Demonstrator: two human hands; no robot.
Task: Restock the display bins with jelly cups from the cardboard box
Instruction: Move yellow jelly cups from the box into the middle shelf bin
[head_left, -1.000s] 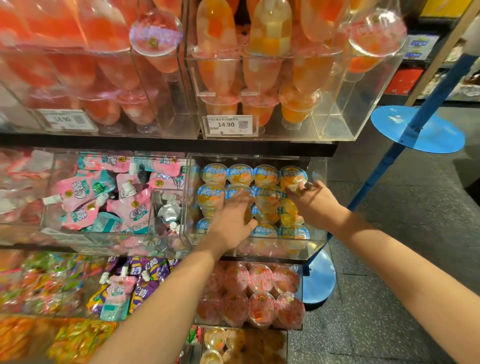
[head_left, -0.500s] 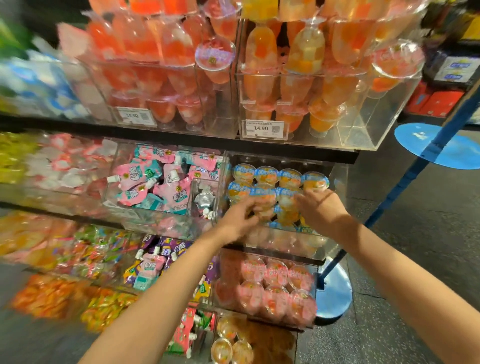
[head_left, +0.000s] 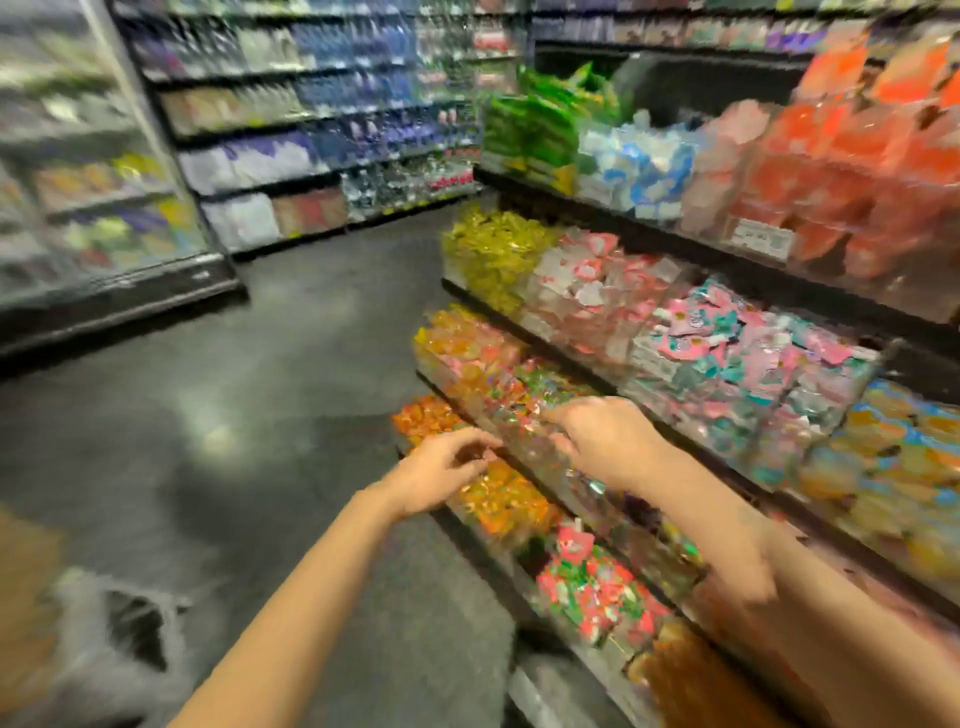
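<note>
Jelly cups (head_left: 898, 467): blue-lidded, orange inside, packed in a clear bin (head_left: 852, 415) at far right of the rack, middle tier. Frame is motion-blurred, detail is soft.

Left hand (head_left: 441, 473): out over the floor (head_left: 249, 395) just beside the rack's lower bins, fingers loosely curled, holding nothing that I can make out.

Right hand (head_left: 602, 441): in front of the bin of mixed shiny candy (head_left: 524, 400), fingers spread and relaxed, nothing in them. Can't tell if it touches the bin front.

Both hands well apart from the jelly cup bin, off to its left.

Rack, middle tier from the left: yellow packs (head_left: 493, 249), white-pink packs (head_left: 597, 291), pink-teal pouches (head_left: 737, 364), then the jelly cups. Tier above: green bags (head_left: 540, 119), blue-white packs (head_left: 634, 166), orange-red cups (head_left: 872, 171) with a price tag (head_left: 761, 239), unreadable. Lower tiers: orange candy (head_left: 498, 499), red-green packs (head_left: 597, 587).

Bottom left corner: brown edge, could be the cardboard box (head_left: 26, 597), too blurred to be sure; crumpled clear plastic (head_left: 119, 639) beside it on the floor.

Background: aisle shelves (head_left: 311, 119) full of packaged goods, blurred.
</note>
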